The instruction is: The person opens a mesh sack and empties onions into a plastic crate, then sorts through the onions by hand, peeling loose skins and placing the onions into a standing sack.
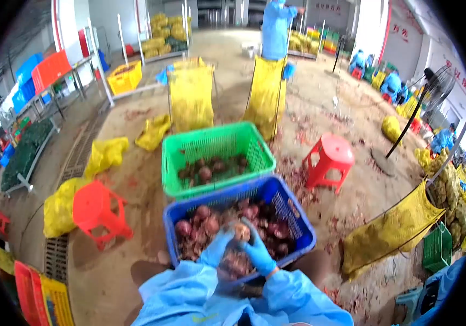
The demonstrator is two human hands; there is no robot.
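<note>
A blue plastic crate [304, 237] stands in front of me, filled with red onions [210, 224] and loose skins. Over its middle, my right hand [260, 254], in a blue glove, curls its fingers around a paler onion [242, 232]. Close against the left of that onion is my gloved left hand [215, 250]. Its fingers are bent together and blurred, and whatever they hold is hidden. Touching the blue crate's far side is a green crate [219, 185], with several onions on its floor.
Red stools [333, 155] stand left and right of the crates. Yellow mesh sacks [192, 100] stand upright beyond, and another sack [390, 233] leans at right. A floor fan [401, 127] and a drain grate [56, 258] flank the area. A person in blue [276, 32] stands far ahead.
</note>
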